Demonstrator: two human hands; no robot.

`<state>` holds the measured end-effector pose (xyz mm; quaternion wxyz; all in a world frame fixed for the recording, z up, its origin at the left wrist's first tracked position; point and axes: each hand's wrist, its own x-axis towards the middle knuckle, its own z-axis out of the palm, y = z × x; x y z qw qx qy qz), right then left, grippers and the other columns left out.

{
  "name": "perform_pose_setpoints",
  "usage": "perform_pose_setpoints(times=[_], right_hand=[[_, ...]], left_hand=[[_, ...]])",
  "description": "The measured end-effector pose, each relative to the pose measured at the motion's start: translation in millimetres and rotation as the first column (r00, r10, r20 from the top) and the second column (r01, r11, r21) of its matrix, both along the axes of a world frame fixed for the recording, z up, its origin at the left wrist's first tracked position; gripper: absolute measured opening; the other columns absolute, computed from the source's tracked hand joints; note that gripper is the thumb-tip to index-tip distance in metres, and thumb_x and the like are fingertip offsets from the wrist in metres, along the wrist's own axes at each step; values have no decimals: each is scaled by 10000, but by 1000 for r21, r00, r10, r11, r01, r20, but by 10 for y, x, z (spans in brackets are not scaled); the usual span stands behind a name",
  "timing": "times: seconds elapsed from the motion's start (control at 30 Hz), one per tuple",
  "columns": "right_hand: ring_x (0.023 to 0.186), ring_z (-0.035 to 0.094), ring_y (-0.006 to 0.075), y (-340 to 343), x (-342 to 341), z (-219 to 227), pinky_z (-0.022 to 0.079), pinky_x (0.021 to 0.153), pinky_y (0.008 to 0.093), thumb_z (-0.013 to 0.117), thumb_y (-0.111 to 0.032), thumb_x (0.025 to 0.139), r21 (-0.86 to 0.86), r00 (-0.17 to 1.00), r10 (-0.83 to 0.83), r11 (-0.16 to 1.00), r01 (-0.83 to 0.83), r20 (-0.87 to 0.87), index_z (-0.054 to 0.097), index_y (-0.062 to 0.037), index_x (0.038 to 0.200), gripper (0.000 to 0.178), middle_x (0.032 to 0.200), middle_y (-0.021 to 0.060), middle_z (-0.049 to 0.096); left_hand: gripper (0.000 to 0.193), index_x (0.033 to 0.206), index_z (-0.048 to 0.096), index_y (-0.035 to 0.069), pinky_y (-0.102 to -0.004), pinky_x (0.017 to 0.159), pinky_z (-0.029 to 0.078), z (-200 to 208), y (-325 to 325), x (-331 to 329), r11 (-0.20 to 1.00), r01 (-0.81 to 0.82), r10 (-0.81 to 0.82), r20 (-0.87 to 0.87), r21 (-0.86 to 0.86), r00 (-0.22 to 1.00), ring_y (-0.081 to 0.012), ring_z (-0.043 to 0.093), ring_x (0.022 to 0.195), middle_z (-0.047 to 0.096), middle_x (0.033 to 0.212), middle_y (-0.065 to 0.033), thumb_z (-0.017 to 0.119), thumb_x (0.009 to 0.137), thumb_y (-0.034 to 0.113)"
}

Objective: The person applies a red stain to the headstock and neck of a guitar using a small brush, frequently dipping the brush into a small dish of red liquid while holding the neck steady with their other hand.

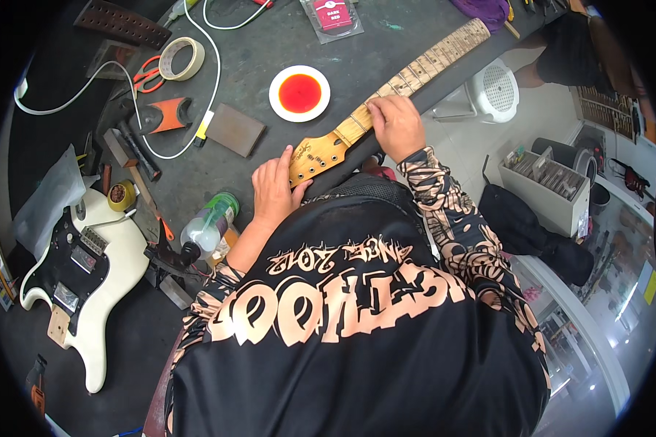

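Note:
A wooden guitar neck (418, 71) with a pale fretboard lies slantwise along the near edge of the dark table. Its amber headstock (318, 157), with a row of tuner holes, points toward my left. My left hand (273, 191) grips the headstock's end, fingers on one edge and thumb on the other. Over the fretboard close to the headstock, my right hand (399, 127) is closed in a pinch, fingertips against the wood. Whatever is between those fingertips is hidden. Just beyond the neck sits a white dish (276, 103) of red-orange liquid.
A grey rectangular block (235, 130), a tape roll (181, 59), orange-handled scissors (148, 76) and a white cable (219, 67) lie at the left. Nearer stand a spray bottle (210, 222) and a cream guitar body (116, 284). A white stool (494, 91) stands right; a person is beyond.

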<state>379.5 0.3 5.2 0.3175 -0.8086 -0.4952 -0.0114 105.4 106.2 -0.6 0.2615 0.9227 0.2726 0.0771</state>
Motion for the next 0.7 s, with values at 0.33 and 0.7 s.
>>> perform_pose_setpoints(times=[0.33, 0.7], right_hand=[[872, 644, 314, 63, 118, -13, 531, 816, 413, 713, -109, 887, -27, 998, -32, 999, 33, 45, 720, -43, 935, 83, 878, 106, 668], [864, 646, 318, 51, 63, -35, 533, 804, 413, 713, -109, 882, 17, 999, 42, 999, -42, 0, 725, -50, 932, 78, 887, 103, 673]], left_hand=[[875, 1487, 451, 25, -442, 982, 396, -2, 7, 2, 1000, 2, -2, 15, 5, 1000, -295, 561, 1056, 591, 1101, -108, 863, 751, 258], [888, 1485, 451, 26, -440, 973, 398, -11, 7, 1, 1000, 3, -3, 13, 13, 1000, -291, 562, 1047, 588, 1085, -103, 871, 739, 265]])
